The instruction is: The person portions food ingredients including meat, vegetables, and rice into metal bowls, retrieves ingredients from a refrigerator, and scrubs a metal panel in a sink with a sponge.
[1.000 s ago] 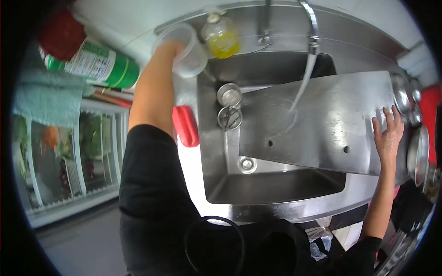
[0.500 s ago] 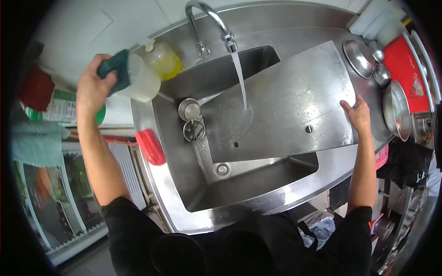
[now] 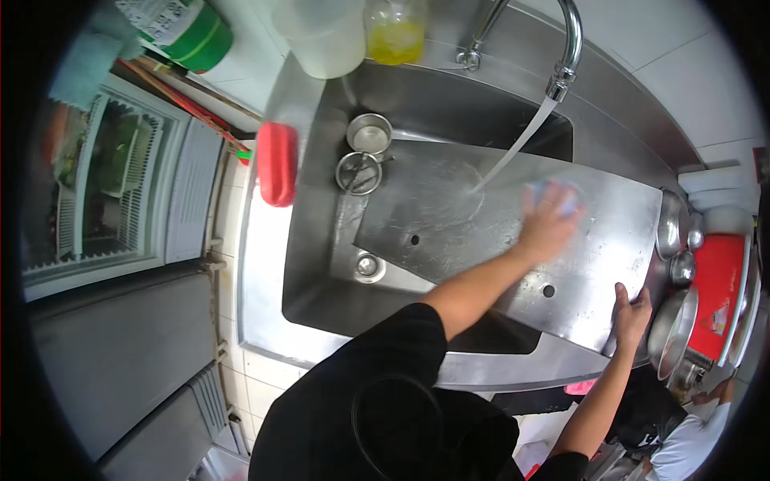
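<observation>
A large stainless steel sheet [image 3: 473,240] with two round holes lies slanted across the sink [image 3: 313,272]. My left hand [image 3: 548,226] is pressed to the sheet's upper face, closed on a bluish cleaning pad [image 3: 568,199]. Motion blurs both hand and pad. At the sheet's right edge my right hand [image 3: 633,317] grips it, thumb on top and fingers partly hidden. Water runs from the faucet [image 3: 565,68] and spreads over the metal left of my left hand.
Two small metal strainers [image 3: 369,134] sit at the sink's left. A red block-like object [image 3: 277,164] rests on the left rim. Behind stand a white plastic container [image 3: 325,40] and a yellow liquid bottle [image 3: 395,36]. Metal bowls [image 3: 672,329] line the right; another person [image 3: 690,437] is lower right.
My left hand has moved from beside the white container, where it held a dark green pad, rightward onto the sheet. My right hand stays on the sheet's edge. The view has turned.
</observation>
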Demonstrator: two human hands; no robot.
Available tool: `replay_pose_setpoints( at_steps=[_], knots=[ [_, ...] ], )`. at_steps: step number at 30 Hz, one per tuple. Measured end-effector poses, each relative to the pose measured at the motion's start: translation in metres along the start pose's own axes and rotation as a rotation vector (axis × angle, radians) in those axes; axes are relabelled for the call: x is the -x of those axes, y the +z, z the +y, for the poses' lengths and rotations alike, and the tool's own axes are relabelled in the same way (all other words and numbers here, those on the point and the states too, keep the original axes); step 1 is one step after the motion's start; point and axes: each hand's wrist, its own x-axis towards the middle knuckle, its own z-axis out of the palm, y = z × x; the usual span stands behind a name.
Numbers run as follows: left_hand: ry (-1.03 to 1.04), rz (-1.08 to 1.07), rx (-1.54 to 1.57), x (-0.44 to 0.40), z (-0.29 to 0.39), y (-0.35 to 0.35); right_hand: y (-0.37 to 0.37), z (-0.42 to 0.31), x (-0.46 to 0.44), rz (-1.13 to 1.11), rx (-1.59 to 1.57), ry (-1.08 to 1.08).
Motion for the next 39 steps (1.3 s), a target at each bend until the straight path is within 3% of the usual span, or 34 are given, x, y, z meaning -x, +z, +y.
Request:
replay_pose_setpoints(
  at_steps=[2,4,5,8,9,12,13,14,15,18,23,25,26,29,32,33,34,36,37,38,39],
  knots=[
    [-0.279,-0.009,-0.013,-0.003,-0.064,-0.011,0.01,0.014,-0.001,0.064,-0.174,-0.114],
    [-0.429,-0.309,-0.305,0.02,-0.176,-0.019,0.008,0.011,0.002,0.016,-0.168,-0.083],
    [-0.456,-0.316,-0.453,0.024,-0.237,-0.007,0.012,0.022,-0.001,0.013,-0.187,-0.112],
    [-0.813,-0.101,-0.254,0.041,-0.301,-0.036,0.011,0.008,0.003,-0.003,-0.282,-0.023],
    [-0.932,-0.008,-0.139,0.035,-0.295,-0.041,0.014,0.009,0.002,0.023,-0.356,0.004],
    [-0.662,-0.017,-0.08,0.034,-0.223,-0.02,0.011,0.003,0.003,0.056,-0.33,-0.03],
    [-0.43,-0.036,0.024,0.03,-0.177,-0.013,0.015,0.016,0.0,0.068,-0.258,-0.015],
    [-0.256,-0.02,-0.081,0.024,-0.119,-0.01,0.014,0.015,0.0,0.07,-0.259,-0.013],
    [-0.153,-0.059,0.054,0.013,-0.069,-0.01,0.012,0.012,0.002,0.066,-0.258,-0.012],
    [-0.096,0.055,0.056,-0.033,0.031,0.018,0.011,0.013,0.001,0.068,-0.2,0.018],
    [0.033,0.102,0.209,-0.11,0.12,0.068,0.005,0.013,-0.002,0.016,-0.276,0.017],
    [0.136,0.06,0.208,-0.105,0.139,0.066,0.015,0.033,-0.013,-0.01,-0.408,0.086],
    [0.207,0.012,0.218,-0.085,0.146,0.06,0.009,0.037,-0.018,-0.197,-0.54,0.379],
    [0.438,-0.184,0.221,0.004,0.156,0.028,0.036,0.067,-0.026,-0.147,-1.146,0.486],
    [0.582,-0.398,0.236,0.08,0.128,-0.003,0.017,0.052,-0.014,-0.26,-1.159,0.417],
    [0.502,-0.438,0.132,0.074,0.114,0.001,0.023,0.056,-0.015,-0.275,-1.156,0.371],
    [0.425,-0.491,0.033,0.056,0.096,0.01,0.027,0.066,-0.016,-0.354,-0.943,0.273],
    [0.145,-0.095,-0.101,0.005,0.064,0.042,0.022,0.05,-0.001,-0.387,-0.756,0.171],
    [0.075,-0.102,-0.059,-0.016,0.065,0.038,0.019,0.042,-0.004,-0.379,-0.672,0.094],
    [0.005,-0.096,-0.017,-0.031,0.071,0.03,0.02,0.041,-0.01,-0.374,-0.722,0.165],
    [0.127,-0.121,0.03,-0.02,0.081,0.03,0.019,0.042,-0.014,-0.376,-0.764,0.236]
  ],
)
